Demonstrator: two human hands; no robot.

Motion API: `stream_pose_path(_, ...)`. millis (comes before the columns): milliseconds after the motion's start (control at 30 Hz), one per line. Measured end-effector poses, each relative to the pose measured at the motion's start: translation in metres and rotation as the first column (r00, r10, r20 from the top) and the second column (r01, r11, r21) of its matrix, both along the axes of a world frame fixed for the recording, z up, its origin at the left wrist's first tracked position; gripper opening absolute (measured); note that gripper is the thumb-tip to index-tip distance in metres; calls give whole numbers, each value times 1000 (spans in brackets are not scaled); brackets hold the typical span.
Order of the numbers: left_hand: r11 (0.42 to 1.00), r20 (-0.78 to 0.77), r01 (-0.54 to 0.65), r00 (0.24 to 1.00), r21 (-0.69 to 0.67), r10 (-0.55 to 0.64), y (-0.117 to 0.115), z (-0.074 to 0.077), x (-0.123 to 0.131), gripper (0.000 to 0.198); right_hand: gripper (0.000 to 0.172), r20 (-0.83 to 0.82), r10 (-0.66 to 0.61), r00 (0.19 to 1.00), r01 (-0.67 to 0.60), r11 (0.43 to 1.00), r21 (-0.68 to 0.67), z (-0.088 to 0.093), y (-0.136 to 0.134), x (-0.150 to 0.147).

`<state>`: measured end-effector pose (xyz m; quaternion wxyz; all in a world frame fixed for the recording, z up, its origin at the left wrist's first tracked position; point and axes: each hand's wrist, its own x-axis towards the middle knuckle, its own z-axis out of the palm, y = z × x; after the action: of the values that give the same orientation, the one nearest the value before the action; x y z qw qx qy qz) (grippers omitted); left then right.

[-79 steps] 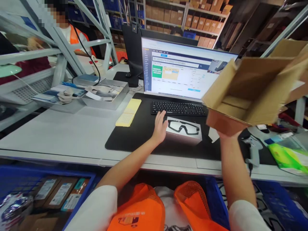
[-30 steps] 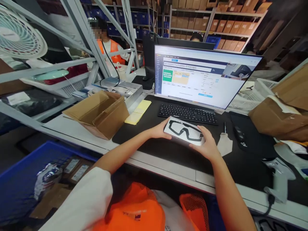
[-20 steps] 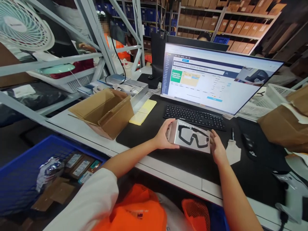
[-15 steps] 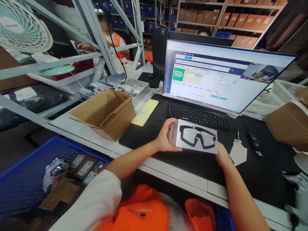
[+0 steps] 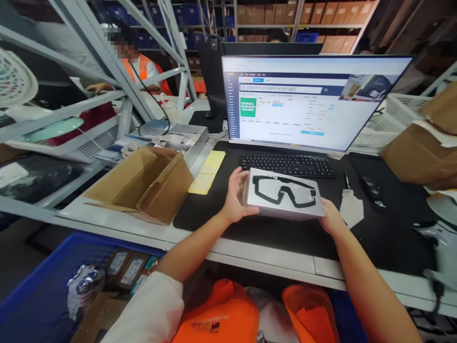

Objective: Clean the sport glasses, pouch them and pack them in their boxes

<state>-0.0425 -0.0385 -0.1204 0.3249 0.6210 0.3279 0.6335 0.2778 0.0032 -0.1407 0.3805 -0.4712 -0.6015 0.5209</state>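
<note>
A silver-grey box (image 5: 284, 193) printed with black-framed goggles is held above the black desk mat, its printed face turned up toward me. My left hand (image 5: 236, 197) grips its left end, thumb along the front lower edge and fingers behind. At the right end, my right hand (image 5: 331, 216) holds the corner; most of its fingers are hidden behind the box. Just behind the box lies a black keyboard (image 5: 287, 165), below a lit monitor (image 5: 285, 109). An open cardboard box (image 5: 164, 190) and a yellow paper pad (image 5: 208, 172) are to the left.
On the right are a mouse (image 5: 370, 186), a white paper piece (image 5: 352, 208), a cardboard box (image 5: 419, 150) and a scanner-like device (image 5: 441, 243). A blue crate (image 5: 39, 281) of packages stands below left. Beyond the metal frame sits a person in an orange vest (image 5: 143, 66).
The view has shifted, so the desk items sit differently in it. The goggles box is tilted slightly, showing more of its front lower side. Both hands still hold it.
</note>
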Motion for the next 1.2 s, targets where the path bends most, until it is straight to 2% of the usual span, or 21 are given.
stream_pose_path(100, 999, 33, -1, 999, -33, 3, 2, 9, -4, 128, 43, -38, -41, 998, 42, 999, 27, 2, 0, 5)
stream_pose_path(233, 997, -21, -63, 998, -39, 62, 0, 18, -11, 131, 43, -43, -79, 996, 81, 995, 58, 13, -2, 12)
stream_pose_path(500, 989, 22, 14, 1000, 146, -18, -3, 26, -29, 113, 46, 80, -153, 985, 139, 978, 158, 41, -9, 32)
stream_pose_path(600, 979, 19, 59, 998, 195, -64, -2, 31, -36, 110, 49, 123, -250, 960, 197, 921, 335, 55, -22, 33)
stream_pose_path(633, 977, 13, 65, 998, 204, -69, -2, 32, -37, 108, 54, 155, -249, 956, 162, 889, 428, 61, -27, 29)
stream_pose_path(700, 972, -7, 68, 998, 225, -68, 0, 35, -38, 106, 81, 335, -168, 927, -53, 826, 561, 73, -40, 13)
stream_pose_path(767, 967, -33, 80, 997, 243, -74, 0, 39, -37, 106, 109, 588, -95, 803, -308, 779, 547, 83, -48, -7)
stream_pose_path(833, 964, -56, 96, 995, 249, -85, -1, 43, -38, 107, 122, 729, -111, 676, -424, 750, 508, 89, -50, -24)
stream_pose_path(900, 961, -77, 105, 993, 255, -89, -7, 49, -42, 109, 128, 766, -142, 626, -470, 716, 517, 91, -47, -32)
stream_pose_path(1033, 961, -115, 105, 990, 257, -77, -24, 60, -62, 109, 128, 758, -112, 643, -528, 652, 544, 82, -41, -28)
stream_pose_path(1200, 971, -114, 5, 993, 238, 23, -45, 69, -91, 105, 121, 715, -65, 696, -506, 663, 552, 65, -44, -20)
